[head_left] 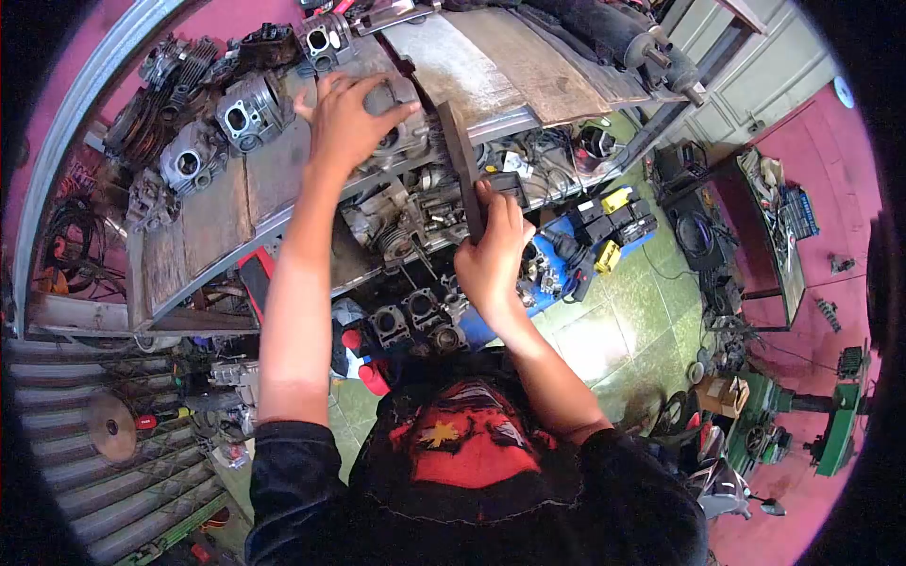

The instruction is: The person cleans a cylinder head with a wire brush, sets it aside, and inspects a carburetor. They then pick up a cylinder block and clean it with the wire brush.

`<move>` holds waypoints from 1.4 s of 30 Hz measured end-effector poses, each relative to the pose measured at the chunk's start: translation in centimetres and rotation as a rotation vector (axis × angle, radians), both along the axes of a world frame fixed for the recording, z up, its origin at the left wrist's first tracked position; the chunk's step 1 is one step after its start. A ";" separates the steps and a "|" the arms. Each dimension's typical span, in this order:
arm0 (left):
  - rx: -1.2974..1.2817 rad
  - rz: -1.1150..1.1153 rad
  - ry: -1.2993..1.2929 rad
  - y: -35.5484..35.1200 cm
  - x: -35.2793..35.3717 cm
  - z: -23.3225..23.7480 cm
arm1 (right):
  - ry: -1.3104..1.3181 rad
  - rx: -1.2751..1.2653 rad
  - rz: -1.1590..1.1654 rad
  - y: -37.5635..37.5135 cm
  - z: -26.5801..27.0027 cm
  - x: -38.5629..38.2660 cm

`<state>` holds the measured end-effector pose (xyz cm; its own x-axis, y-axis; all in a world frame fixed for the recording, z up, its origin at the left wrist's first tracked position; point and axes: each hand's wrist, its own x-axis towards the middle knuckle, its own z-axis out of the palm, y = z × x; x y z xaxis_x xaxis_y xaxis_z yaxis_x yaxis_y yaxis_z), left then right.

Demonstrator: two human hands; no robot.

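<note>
My left hand (344, 118) presses down on a grey metal engine part (401, 108), fingers and thumb curved around its upper edge. The part rests at the front edge of the wooden bench top (274, 179), and my hand covers some of it. In my right hand (495, 250) is a long flat dark bar (456, 141) that looks like a file, gripped at its near end. Its far end points up and away, just right of the engine part, apparently without touching it.
Several engine cylinders (253, 111) stand along the bench to the left. A shelf below holds loose engine parts (392, 222). Exhaust mufflers (623, 38) lie at the back right. A blue mat (557, 269) with small parts and a green machine (840, 429) are on the right.
</note>
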<state>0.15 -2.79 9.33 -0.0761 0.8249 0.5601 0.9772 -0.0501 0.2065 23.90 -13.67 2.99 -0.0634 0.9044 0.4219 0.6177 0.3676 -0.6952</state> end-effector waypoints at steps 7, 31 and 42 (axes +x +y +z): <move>-0.385 0.408 0.140 0.5 5.0 4.3 | 0.053 0.023 -0.122 0.0 -0.5 -1.1; -0.224 0.274 -0.122 3.9 1.8 1.4 | 0.184 0.039 -0.124 4.9 -1.6 -6.8; -0.194 0.311 -0.111 4.0 1.9 1.6 | 0.099 -0.131 0.027 1.1 -1.5 -2.7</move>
<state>2.03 1.23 10.92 -0.3909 0.8429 0.3697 0.9106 0.2957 0.2887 21.17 -12.58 1.53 -0.0529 0.9507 0.3056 0.5349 0.2854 -0.7953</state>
